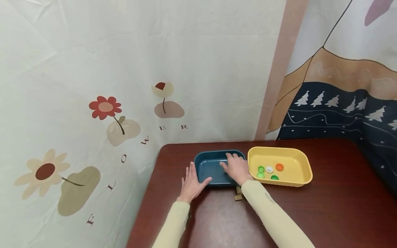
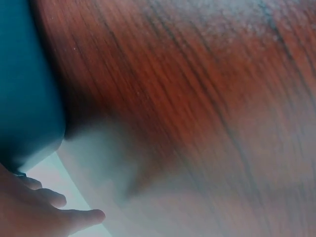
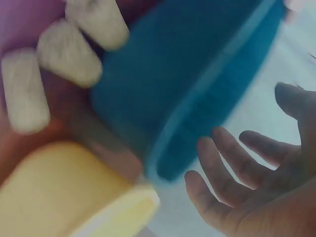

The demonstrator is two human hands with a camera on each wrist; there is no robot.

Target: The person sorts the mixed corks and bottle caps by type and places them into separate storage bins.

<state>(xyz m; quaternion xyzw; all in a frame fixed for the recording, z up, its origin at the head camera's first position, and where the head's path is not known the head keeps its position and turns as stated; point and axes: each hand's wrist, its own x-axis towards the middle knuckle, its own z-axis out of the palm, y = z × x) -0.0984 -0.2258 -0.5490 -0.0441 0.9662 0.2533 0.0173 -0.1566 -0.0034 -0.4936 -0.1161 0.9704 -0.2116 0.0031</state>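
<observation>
A dark blue tray point(image 1: 214, 168) stands on the table, its visible floor bare. My left hand point(image 1: 190, 186) is at its left side, fingers straight, thumb reaching along the near rim. Over the tray's right part hovers my right hand point(image 1: 238, 168), its fingers spread and holding nothing. In the right wrist view those loosely bent fingers point(image 3: 232, 180) show beside the tray's rim. Several tan corks point(image 3: 69, 53) lie on the table against the tray's near side, partly hidden by my right sleeve in the head view.
Right of the blue tray stands a yellow tray point(image 1: 297, 162). Green bottle caps point(image 1: 261, 175), a white cap point(image 1: 269, 169) and an orange cap point(image 1: 279, 167) lie in it. A printed curtain point(image 1: 217, 86) hangs behind the brown table point(image 1: 217, 220).
</observation>
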